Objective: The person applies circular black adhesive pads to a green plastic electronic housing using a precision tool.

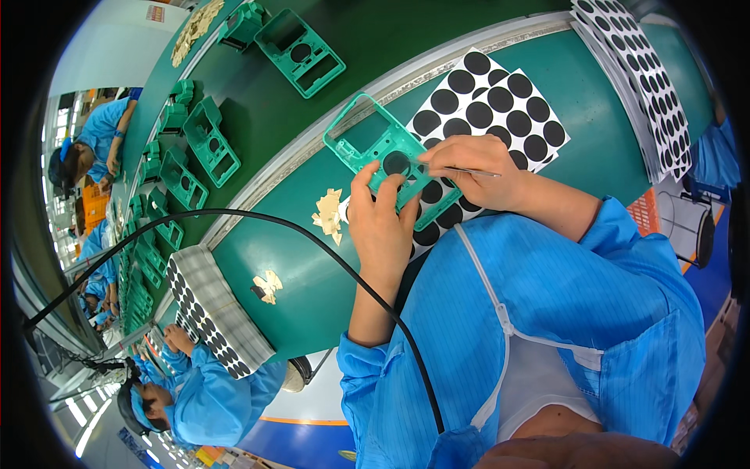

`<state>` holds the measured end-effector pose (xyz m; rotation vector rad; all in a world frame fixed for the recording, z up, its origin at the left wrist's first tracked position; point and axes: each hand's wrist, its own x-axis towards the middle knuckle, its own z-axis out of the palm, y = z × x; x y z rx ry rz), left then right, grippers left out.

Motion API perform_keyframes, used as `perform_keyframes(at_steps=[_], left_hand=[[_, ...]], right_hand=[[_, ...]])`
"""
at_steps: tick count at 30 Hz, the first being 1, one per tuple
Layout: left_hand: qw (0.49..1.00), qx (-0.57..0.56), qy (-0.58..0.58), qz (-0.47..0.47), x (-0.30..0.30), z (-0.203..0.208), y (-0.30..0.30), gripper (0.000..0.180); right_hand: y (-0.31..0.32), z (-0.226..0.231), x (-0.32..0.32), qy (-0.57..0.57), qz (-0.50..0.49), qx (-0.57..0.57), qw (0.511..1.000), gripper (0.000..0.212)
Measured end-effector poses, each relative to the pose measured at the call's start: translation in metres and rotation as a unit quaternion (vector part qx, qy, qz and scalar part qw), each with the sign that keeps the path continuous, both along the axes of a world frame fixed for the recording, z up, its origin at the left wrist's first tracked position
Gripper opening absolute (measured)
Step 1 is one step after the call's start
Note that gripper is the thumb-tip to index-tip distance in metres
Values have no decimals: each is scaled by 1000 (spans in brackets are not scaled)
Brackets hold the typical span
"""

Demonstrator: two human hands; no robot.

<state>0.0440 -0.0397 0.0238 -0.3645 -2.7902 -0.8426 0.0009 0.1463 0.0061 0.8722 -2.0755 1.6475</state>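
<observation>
A green plastic housing (pixel 383 145) with a large rectangular opening lies tilted under my hands on the bench. On it sits a black disc (pixel 396 162), at a round spot near its middle. My left hand (pixel 380 223) grips the housing from the near left, fingertips close to the disc's edge. In my right hand (pixel 483 173) metal tweezers (pixel 471 170) are pinched, their tips hidden by my fingers beside the disc. Beneath the housing and to its right, white sheets of black round stickers (pixel 518 123) overlap one another.
Crumpled tan paper scraps (pixel 329 216) lie left of my hand. More green housings (pixel 301 53) stand on the dark green line beyond the metal rail (pixel 269 178). Sticker sheets are stacked at far right (pixel 637 86). A black cable (pixel 312 231) arcs across the view. Co-workers in blue sit at left.
</observation>
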Motion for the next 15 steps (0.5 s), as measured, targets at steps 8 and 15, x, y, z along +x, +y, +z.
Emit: perform_keyframes(at_steps=[8,15], left_hand=[[1000,-5,-7,2,-1,2,2,29],[1000,-10,-8,2,0,3,2,29]], right_hand=[[0,-1,-1,9,-4,-2,1000,9],[0,-3,-1,5,-4,2,1000,10]])
